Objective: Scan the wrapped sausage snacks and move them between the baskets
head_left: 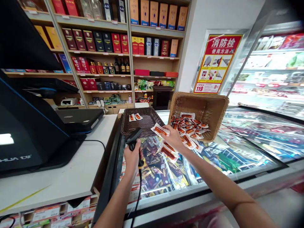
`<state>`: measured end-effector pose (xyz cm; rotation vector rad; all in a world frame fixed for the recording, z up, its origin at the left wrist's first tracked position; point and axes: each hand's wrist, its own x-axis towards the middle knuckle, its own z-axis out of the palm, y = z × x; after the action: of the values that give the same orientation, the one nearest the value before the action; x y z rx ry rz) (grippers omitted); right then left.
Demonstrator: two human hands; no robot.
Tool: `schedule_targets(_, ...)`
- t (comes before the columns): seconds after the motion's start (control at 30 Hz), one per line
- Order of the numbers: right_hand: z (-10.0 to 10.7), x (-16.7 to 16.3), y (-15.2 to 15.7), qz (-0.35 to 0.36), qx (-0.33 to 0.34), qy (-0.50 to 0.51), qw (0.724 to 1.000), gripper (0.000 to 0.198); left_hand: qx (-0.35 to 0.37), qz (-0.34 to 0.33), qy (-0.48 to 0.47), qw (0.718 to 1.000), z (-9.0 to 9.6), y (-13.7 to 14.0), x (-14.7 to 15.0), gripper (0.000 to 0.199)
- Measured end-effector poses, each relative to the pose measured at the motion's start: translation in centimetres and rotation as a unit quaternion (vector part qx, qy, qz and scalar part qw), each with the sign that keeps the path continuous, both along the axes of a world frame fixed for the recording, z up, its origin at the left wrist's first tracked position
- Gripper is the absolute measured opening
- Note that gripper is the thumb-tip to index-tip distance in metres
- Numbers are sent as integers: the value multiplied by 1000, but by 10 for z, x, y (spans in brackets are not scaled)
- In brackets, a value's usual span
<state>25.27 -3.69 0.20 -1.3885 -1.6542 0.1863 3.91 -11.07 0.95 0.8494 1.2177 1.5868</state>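
Observation:
My left hand (132, 157) is wrapped round the grip of a black barcode scanner (134, 135), its head angled up and its cable hanging down. Between the fingers of my right hand (173, 138) is a clear-packed sausage (160, 130), held over the near right edge of a dark woven basket (145, 124). Two small packs (135, 117) lie in that basket. To the right, a tan wicker basket (215, 109) is tipped toward me with many packed sausages (187, 125) in it. Several more packs (169, 151) lie below its front edge on the freezer glass.
Both baskets rest on a glass-topped chest freezer (213, 164) full of packaged goods. At left, a white counter (71, 161) carries a black checkout machine (30, 133). Behind are shelves of boxed bottles (102, 41); a lit fridge (275, 72) stands at right.

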Motion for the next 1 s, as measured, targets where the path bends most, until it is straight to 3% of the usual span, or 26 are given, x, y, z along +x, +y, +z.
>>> schedule_targets(0.13,-21,20,-42,-25,51,48,997,30,4,-54,48,997,4,-3,3,56)
schedule_targets(0.33,-20,19,-47,-28,76,70,994,31,-11,-167,149,974,-2,-6,12,55)
schedule_targets(1.0,-19,30,-44,-22,97,82,992,29,6,-187,210,960,-2,-7,11,58)
